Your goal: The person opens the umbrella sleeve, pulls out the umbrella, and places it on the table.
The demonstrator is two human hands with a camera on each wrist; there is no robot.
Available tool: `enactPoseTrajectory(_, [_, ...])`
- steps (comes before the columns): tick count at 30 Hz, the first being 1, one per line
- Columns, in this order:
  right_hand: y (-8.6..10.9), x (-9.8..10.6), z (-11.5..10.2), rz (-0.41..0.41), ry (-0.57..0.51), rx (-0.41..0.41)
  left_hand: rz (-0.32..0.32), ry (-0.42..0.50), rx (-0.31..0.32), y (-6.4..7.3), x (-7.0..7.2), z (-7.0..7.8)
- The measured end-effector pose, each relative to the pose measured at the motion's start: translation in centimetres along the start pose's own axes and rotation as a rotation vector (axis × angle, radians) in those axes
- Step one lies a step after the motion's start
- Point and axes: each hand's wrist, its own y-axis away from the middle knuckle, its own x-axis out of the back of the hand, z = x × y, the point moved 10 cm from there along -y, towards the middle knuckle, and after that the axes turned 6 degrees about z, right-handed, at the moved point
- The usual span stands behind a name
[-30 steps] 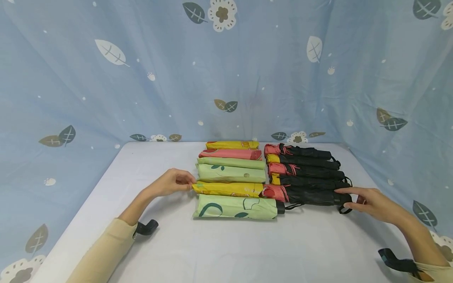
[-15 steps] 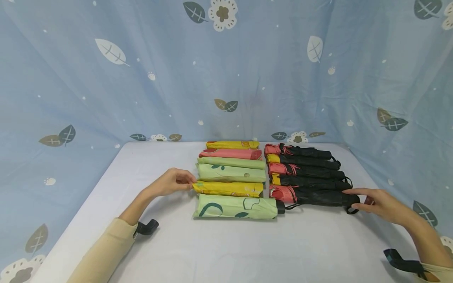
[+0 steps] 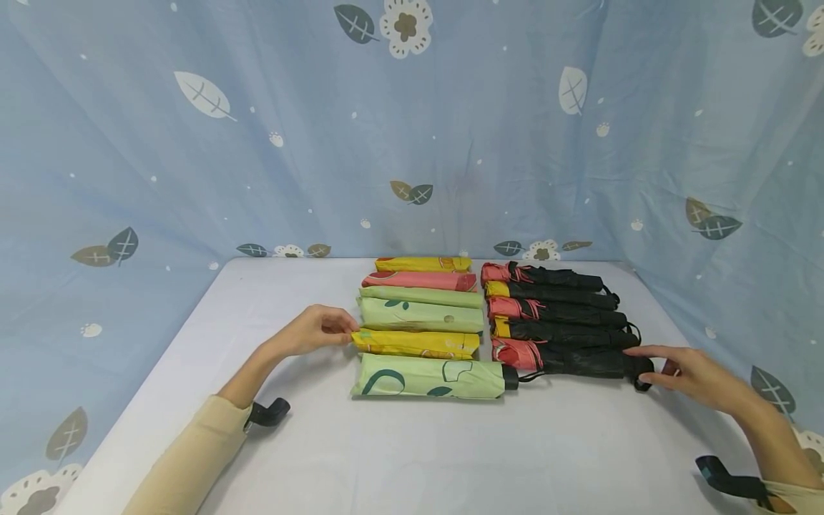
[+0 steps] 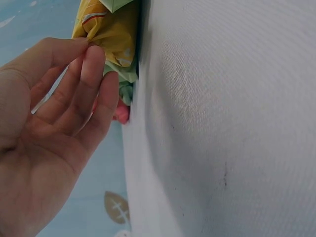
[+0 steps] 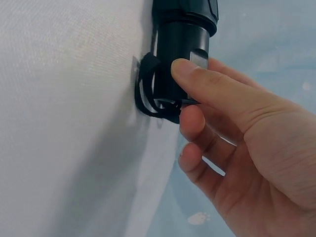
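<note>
My left hand (image 3: 315, 330) pinches the left end of a yellow umbrella sleeve (image 3: 418, 345) between thumb and fingertips; in the left wrist view the sleeve's gathered corner (image 4: 118, 39) is at the fingertips. My right hand (image 3: 695, 375) grips the black handle (image 5: 173, 54) of a folded umbrella (image 3: 579, 360), thumb on its side. This umbrella is black with a red end, and lies in line with the yellow sleeve, a small gap between them. In the right wrist view a wrist strap (image 5: 143, 86) loops off the handle.
In front lies a green sleeved umbrella (image 3: 428, 377), its black handle end showing. Behind the yellow sleeve are green sleeves (image 3: 421, 315), a pink sleeve (image 3: 418, 280) and another yellow one (image 3: 421, 264). Several black folded umbrellas (image 3: 560, 312) lie at right. A patterned blue curtain (image 3: 412, 143) surrounds the white table (image 3: 412, 458).
My right hand has moved slightly right with the black umbrella, whose red end has parted from the yellow sleeve. My left hand has stayed nearly still at the sleeve's end.
</note>
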Motion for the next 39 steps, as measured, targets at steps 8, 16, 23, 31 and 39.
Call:
enactPoseTrajectory(8, [0.1,-0.3,0.2,0.006,-0.021,0.015,0.006,-0.007,0.010,0.0,-0.1,0.2])
enactPoseTrajectory(16, [0.0,-0.5,-0.1,-0.019,0.032,-0.031,0.011,-0.024,0.008,0.0,0.0,0.1])
enactPoseTrajectory(23, [-0.1,0.0,-0.6,-0.002,0.073,-0.073,0.013,-0.025,0.009,0.4,0.2,0.2])
enactPoseTrajectory(31, [-0.9,1.8,-3.9,0.128,0.139,0.021,0.068,-0.052,0.028,1.2,1.1,0.0])
enactPoseTrajectory(39, [-2.3,1.5,-8.8,0.151,0.105,0.149,0.034,-0.020,0.026,1.7,0.4,0.2])
